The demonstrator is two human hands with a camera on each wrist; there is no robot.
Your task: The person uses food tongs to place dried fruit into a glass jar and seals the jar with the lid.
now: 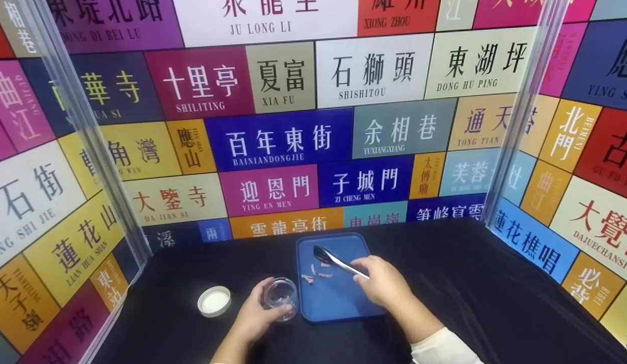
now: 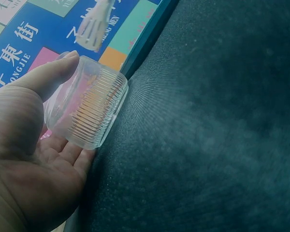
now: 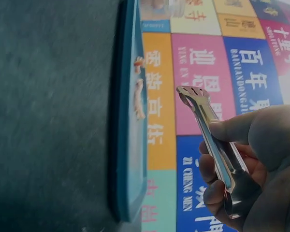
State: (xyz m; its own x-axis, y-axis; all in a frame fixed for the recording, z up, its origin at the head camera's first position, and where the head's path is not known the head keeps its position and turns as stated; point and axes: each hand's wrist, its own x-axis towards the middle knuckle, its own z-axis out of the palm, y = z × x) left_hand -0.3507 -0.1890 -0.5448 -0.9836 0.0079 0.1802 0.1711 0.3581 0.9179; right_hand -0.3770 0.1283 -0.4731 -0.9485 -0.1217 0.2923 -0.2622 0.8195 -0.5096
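Note:
My left hand [image 1: 253, 309] grips a clear jar [image 1: 280, 292] just left of the blue tray, thumb and fingers around its sides. Its ribbed wall shows in the left wrist view, where the jar [image 2: 99, 104] is tilted; a few small bits seem to lie inside, too blurred to name. Metal tongs [image 1: 338, 260] with slotted ends are in my right hand [image 1: 386, 283], fingers wrapped round the handles [image 3: 227, 169]. The tongs' ends hang over the tray [image 1: 338, 303], above several small pale-brown pieces [image 1: 325, 275]. Whether anything sits between those ends cannot be made out.
A round lid [image 1: 214, 302] with a white inside lies on the black tablecloth [image 1: 192, 273], left of the jar. Panels printed with place names [image 1: 283, 139] stand behind and at both sides, with clear upright posts [image 1: 520, 101] at the corners.

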